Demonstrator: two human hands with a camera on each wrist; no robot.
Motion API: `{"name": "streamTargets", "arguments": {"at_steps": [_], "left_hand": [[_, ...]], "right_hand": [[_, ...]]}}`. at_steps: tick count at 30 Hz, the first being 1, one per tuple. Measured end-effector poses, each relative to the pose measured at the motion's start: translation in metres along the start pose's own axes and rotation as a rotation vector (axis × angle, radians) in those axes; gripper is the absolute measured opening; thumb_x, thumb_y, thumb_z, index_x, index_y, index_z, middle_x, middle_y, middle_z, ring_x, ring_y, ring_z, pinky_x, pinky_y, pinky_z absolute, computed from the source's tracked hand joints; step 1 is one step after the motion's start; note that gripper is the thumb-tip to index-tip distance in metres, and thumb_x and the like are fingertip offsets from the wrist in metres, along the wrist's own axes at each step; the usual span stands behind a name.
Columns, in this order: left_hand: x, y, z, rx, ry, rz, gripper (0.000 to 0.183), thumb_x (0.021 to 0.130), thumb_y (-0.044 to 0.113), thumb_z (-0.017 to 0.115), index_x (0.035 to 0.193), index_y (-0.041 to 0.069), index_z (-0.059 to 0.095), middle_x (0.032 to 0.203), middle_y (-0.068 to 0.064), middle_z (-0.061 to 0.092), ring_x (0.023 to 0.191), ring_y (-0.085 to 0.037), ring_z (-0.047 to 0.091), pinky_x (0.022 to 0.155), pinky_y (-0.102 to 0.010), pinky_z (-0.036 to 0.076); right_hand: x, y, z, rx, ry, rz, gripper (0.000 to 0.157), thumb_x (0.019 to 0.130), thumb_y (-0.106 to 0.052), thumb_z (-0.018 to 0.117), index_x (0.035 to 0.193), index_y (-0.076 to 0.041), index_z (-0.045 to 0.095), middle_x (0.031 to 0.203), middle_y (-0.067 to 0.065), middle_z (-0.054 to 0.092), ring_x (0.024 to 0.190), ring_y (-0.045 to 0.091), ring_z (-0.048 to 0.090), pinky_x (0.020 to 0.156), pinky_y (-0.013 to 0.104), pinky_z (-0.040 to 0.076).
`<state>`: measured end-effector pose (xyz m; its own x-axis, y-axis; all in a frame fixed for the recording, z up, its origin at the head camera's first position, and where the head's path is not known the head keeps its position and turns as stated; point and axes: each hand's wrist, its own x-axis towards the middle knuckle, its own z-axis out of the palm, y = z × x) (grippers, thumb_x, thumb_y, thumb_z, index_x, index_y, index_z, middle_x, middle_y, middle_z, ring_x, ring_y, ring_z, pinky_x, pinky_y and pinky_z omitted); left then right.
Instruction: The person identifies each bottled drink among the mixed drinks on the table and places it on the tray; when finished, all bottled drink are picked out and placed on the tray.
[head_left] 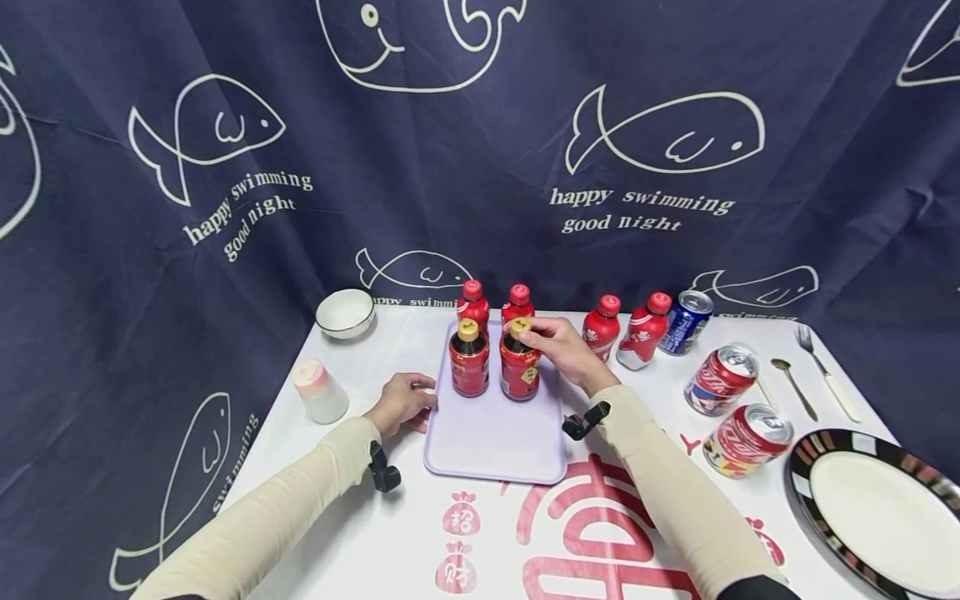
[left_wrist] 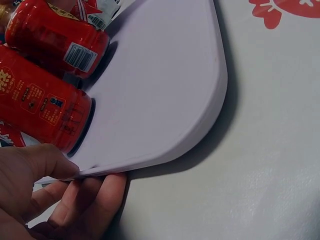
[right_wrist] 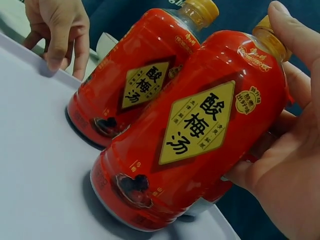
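Note:
My right hand [head_left: 564, 350] holds a red-labelled plum drink bottle [head_left: 520, 375] near its yellow cap, thumb by the cap and fingers around the far side. The bottle stands on a pale lilac tray [head_left: 495, 446]. Beside it on the tray stands a matching bottle [head_left: 469, 373], with two red-capped bottles [head_left: 472, 302] partly hidden behind the pair. At the tray's left edge, my left hand [head_left: 405, 404] pinches the rim; in the left wrist view the thumb [left_wrist: 52, 161] lies on the rim [left_wrist: 150, 162] and the fingers curl below it.
Right of the tray are two red bottles [head_left: 637, 333], a blue can [head_left: 686, 321], two red cans [head_left: 723, 379], a spoon [head_left: 795, 390], a fork [head_left: 828, 375] and a black-rimmed plate [head_left: 885, 517]. A white bowl [head_left: 345, 314] and a pink-topped jar [head_left: 321, 392] stand left.

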<state>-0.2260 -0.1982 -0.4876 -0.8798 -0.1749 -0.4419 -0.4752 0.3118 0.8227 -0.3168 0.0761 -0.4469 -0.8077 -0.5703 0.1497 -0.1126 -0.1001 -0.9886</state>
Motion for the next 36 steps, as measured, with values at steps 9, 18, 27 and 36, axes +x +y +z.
{"name": "streamTargets", "arguments": {"at_steps": [9,18,27,36], "left_hand": [[-0.002,0.002,0.002,0.001,-0.009,0.005,0.037,0.071,0.0,0.064,0.108,0.007,0.062,0.07,-0.009,0.056,0.049,-0.015,0.057,0.042,-0.035,0.057],[-0.001,0.002,0.003,0.006,-0.008,0.004,0.037,0.071,0.0,0.065,0.108,0.007,0.062,0.071,-0.009,0.057,0.049,-0.015,0.057,0.043,-0.035,0.057],[0.0,0.002,0.003,0.007,-0.004,0.004,0.037,0.071,0.0,0.064,0.107,0.007,0.062,0.069,-0.008,0.056,0.048,-0.015,0.057,0.042,-0.035,0.057],[-0.002,0.002,0.002,0.02,0.011,-0.01,0.037,0.071,0.0,0.064,0.107,0.008,0.062,0.071,-0.009,0.055,0.05,-0.015,0.057,0.043,-0.034,0.057]], "right_hand": [[-0.005,0.002,-0.004,0.016,-0.019,-0.008,0.038,0.086,-0.018,0.063,0.116,0.004,0.059,0.111,0.01,0.063,0.11,0.02,0.054,0.097,0.027,0.047],[-0.006,0.004,-0.009,0.035,-0.012,-0.014,0.041,0.087,-0.014,0.061,0.12,0.009,0.053,0.118,0.018,0.059,0.11,0.02,0.055,0.097,0.027,0.047],[-0.007,-0.001,-0.011,0.077,-0.026,-0.007,0.043,0.084,-0.009,0.065,0.12,0.01,0.052,0.115,0.019,0.06,0.109,0.022,0.055,0.097,0.028,0.047],[-0.021,-0.001,-0.014,-0.057,0.047,0.056,0.051,0.081,-0.015,0.069,0.127,-0.004,0.051,0.12,0.008,0.057,0.106,0.019,0.055,0.091,0.023,0.049]]}}
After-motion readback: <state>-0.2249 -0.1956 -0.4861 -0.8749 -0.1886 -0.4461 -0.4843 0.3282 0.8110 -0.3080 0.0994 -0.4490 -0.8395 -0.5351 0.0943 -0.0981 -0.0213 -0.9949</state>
